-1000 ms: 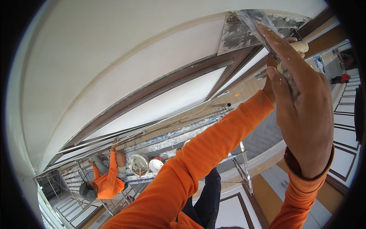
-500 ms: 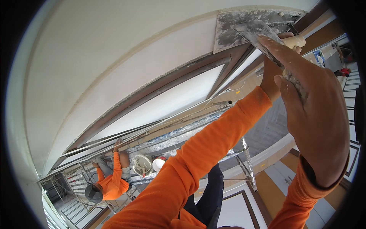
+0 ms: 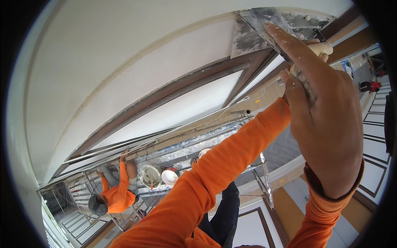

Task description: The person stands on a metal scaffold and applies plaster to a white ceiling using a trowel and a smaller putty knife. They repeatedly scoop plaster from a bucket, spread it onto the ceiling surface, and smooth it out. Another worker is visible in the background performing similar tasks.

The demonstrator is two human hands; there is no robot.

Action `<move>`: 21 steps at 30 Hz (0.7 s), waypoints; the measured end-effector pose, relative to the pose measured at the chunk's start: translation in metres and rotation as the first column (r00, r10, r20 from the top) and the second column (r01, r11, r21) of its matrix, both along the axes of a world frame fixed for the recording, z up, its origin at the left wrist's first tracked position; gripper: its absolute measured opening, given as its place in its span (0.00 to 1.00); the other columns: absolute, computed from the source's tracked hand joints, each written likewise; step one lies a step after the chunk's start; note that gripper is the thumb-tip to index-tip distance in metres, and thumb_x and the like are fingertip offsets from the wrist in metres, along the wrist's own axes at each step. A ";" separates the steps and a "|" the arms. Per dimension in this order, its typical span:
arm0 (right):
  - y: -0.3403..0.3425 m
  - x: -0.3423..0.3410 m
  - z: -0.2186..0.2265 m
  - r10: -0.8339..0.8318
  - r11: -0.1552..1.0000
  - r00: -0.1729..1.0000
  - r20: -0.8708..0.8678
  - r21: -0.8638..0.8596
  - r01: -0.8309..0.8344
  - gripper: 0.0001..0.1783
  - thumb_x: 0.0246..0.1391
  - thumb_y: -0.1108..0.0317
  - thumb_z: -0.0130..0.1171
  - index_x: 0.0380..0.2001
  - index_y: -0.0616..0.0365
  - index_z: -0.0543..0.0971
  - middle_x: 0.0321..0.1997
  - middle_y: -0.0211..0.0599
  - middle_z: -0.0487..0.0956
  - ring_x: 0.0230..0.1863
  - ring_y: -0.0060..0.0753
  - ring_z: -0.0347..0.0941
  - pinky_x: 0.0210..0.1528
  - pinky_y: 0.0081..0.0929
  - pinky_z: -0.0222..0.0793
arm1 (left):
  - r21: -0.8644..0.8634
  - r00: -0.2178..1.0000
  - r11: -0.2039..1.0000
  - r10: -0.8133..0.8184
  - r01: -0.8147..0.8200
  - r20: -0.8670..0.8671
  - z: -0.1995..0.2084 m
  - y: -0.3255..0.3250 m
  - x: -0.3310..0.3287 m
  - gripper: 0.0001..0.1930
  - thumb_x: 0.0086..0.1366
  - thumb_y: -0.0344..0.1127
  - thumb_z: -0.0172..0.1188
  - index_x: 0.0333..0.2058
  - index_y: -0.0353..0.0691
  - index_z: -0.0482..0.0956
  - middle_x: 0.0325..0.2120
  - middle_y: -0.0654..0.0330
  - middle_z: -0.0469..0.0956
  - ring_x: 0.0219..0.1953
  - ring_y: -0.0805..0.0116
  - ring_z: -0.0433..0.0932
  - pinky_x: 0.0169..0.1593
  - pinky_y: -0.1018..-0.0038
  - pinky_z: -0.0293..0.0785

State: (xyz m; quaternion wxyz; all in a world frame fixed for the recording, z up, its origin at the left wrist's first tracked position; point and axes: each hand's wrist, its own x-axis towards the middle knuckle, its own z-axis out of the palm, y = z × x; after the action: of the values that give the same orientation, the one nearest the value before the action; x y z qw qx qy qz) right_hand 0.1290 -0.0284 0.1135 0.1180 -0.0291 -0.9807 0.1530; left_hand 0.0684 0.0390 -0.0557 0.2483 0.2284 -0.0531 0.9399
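My right hand point(image 3: 331, 120) grips the putty-crusted handle of a broad putty knife point(image 3: 264, 20), its index finger stretched along the blade. The blade lies across a grey metal trowel point(image 3: 247, 40) smeared with pale compound, up at the top right. Largely hidden behind my right hand, my left hand point(image 3: 312, 41) has its fingers around the trowel's cream cylindrical handle point(image 3: 326, 48). Just behind these tools rises the curved white wall point(image 3: 186, 51), with a beige compound band along its arch.
Below runs a splattered scaffold platform point(image 3: 198, 149), where a bucket point(image 3: 150, 175) and a white bowl point(image 3: 169, 176) stand. A person in orange point(image 3: 118, 198) sits at its left end. Dark-framed panelling point(image 3: 198, 97) lies under the arch. Another person in red point(image 3: 374, 86) is far off at right.
My right hand has moved up and left, carrying the putty knife's blade across the trowel toward its upper left edge. My left hand still holds the trowel. The view has shifted slightly.
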 end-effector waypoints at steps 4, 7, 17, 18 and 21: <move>-0.005 -0.005 -0.014 0.023 1.000 0.994 -0.106 0.006 -0.022 0.23 0.57 0.78 0.56 0.57 0.58 0.78 0.46 0.48 0.84 0.31 0.40 0.75 0.45 0.34 0.70 | 0.068 0.999 0.997 -0.034 0.033 0.018 -0.003 -0.002 -0.001 0.21 0.76 0.47 0.50 0.62 0.46 0.65 0.53 0.59 0.72 0.54 0.70 0.73 0.57 0.71 0.75; 0.000 -0.002 -0.010 0.056 0.986 0.992 -0.111 0.161 -0.038 0.23 0.58 0.77 0.57 0.58 0.58 0.78 0.43 0.47 0.85 0.30 0.40 0.75 0.44 0.34 0.70 | 0.114 0.997 0.991 -0.076 0.073 0.028 -0.003 -0.002 -0.002 0.22 0.75 0.47 0.52 0.63 0.47 0.64 0.54 0.59 0.72 0.55 0.69 0.73 0.58 0.71 0.75; 0.001 -0.001 -0.010 0.038 0.966 0.996 -0.079 0.257 -0.016 0.24 0.58 0.77 0.58 0.59 0.57 0.77 0.38 0.43 0.85 0.30 0.38 0.73 0.42 0.35 0.70 | 0.169 0.992 0.985 -0.051 0.031 0.116 -0.003 -0.002 0.001 0.27 0.74 0.52 0.54 0.63 0.45 0.64 0.55 0.59 0.71 0.58 0.69 0.72 0.63 0.72 0.73; -0.001 -0.002 -0.009 0.049 0.961 0.995 -0.084 0.276 -0.024 0.24 0.58 0.77 0.58 0.59 0.56 0.77 0.38 0.43 0.84 0.29 0.37 0.73 0.42 0.35 0.70 | 0.202 0.991 0.978 -0.073 0.050 0.109 -0.012 0.006 -0.001 0.27 0.74 0.51 0.55 0.63 0.45 0.64 0.55 0.59 0.71 0.58 0.70 0.72 0.64 0.72 0.73; -0.001 -0.002 -0.009 0.019 0.970 0.999 -0.041 0.243 -0.008 0.25 0.58 0.78 0.57 0.60 0.55 0.77 0.34 0.43 0.83 0.27 0.36 0.71 0.41 0.35 0.70 | 0.077 0.989 0.988 0.139 -0.135 -0.057 -0.008 0.008 0.001 0.26 0.74 0.50 0.56 0.63 0.45 0.63 0.55 0.58 0.70 0.59 0.71 0.71 0.64 0.73 0.73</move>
State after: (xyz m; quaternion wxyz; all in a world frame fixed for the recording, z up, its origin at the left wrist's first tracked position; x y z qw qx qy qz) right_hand 0.1267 -0.0290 0.1050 0.1407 -0.0044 -0.9895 0.0334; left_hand 0.0695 0.0474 -0.0636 0.1762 0.2694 -0.0638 0.9446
